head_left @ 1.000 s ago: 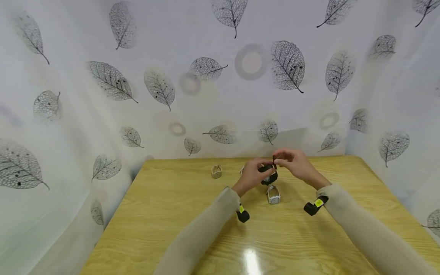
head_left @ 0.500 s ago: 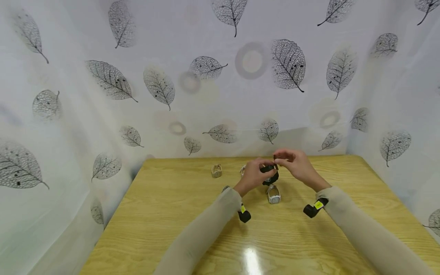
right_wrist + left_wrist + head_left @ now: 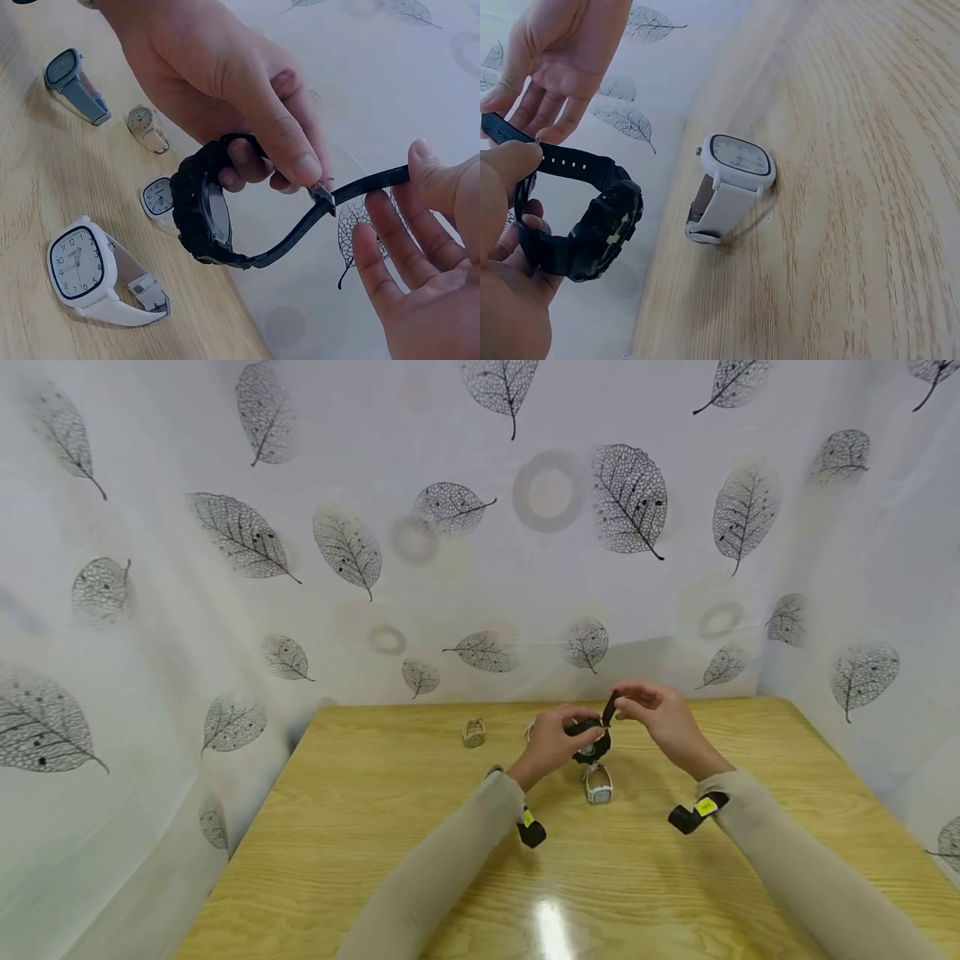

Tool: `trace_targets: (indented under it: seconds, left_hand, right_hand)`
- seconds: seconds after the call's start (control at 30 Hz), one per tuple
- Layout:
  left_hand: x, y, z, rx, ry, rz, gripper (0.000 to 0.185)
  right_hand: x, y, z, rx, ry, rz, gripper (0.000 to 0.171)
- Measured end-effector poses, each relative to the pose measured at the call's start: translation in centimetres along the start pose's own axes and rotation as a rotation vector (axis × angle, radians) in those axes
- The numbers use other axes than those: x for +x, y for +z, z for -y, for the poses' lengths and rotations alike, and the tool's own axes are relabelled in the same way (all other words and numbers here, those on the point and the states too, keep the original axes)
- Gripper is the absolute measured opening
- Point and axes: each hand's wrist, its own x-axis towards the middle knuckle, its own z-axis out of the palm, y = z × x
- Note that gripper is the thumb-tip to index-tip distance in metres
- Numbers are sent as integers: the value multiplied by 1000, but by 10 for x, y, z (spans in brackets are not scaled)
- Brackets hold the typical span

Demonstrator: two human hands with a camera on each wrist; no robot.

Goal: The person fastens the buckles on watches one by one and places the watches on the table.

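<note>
1. Left hand [image 3: 217, 82]: thumb + fingers curled round the black watch [image 3: 206, 214], thumb pressing the strap at the buckle [image 3: 322, 196]; watch held above the table [image 3: 375, 827], centre-far.
2. Right hand [image 3: 420, 277]: thumb tip pins the strap's free end [image 3: 375, 180] against the fingers; other fingers straight, spread.
3. White watch [image 3: 731, 184] stands on its edge on the table, just near of the hands, not touching them.
4. Far-left of the hands: blue-strap watch [image 3: 75, 86], small beige watch [image 3: 146, 127], another white-faced one [image 3: 156, 199] partly behind the black watch.
5. Leaf-print cloth [image 3: 247, 535] backs the table.
</note>
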Motion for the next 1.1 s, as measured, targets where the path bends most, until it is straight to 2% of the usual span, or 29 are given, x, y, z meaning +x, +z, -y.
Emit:
trace_targets:
  seconds: [0.3,0.4,0.7,0.87,1.1]
  left_hand:
    - [-3,3,-4,-40,47,-15,25]
    - [-3,4,-5,-42,55,-15,22]
    - [-2,6,-5,-3,103,-23,19]
    - [-2,7,-3,19,107,-32,19]
    - [-3,7,-3,57,100,-28,19]
  right_hand:
    - [-4,-4,-13,289,-12,-4,26]
    - [-4,-4,-15,343,-8,-7,24]
    - [-4,-4,-15,315,29,-6,29]
    - [-4,-3,-14,322,42,0,30]
    - [-3,-3,-16,274,52,8,34]
